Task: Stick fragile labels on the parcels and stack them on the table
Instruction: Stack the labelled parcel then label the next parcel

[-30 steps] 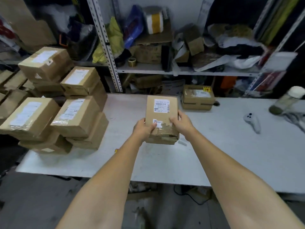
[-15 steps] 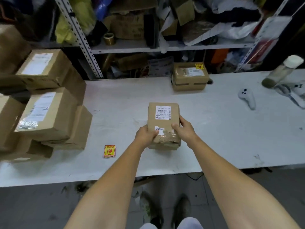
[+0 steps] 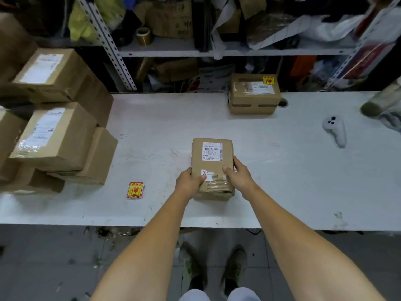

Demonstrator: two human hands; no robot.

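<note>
Parcels first: we count one held parcel [image 3: 211, 164], one far parcel [image 3: 253, 94] at the table's back edge, and at least five in the heap of parcels [image 3: 54, 135] at the left end. Our left hand [image 3: 188, 181] and right hand [image 3: 239, 177] both grip the held parcel's near end, thumbs curled over its top. It lies front and middle on the white table [image 3: 282, 181], apparently resting there. One small stack of fragile labels [image 3: 135, 190] lies to its left, apart. One such yellow label [image 3: 268, 80] sits on the far parcel's corner. One white controller [image 3: 334, 131] lies well to the right, beside a blurred bottle [image 3: 382, 101]. Behind stands a metal rack [image 3: 217, 51], crammed with cardboard, bags and one tape roll [image 3: 143, 35]. The floor is grey.
</note>
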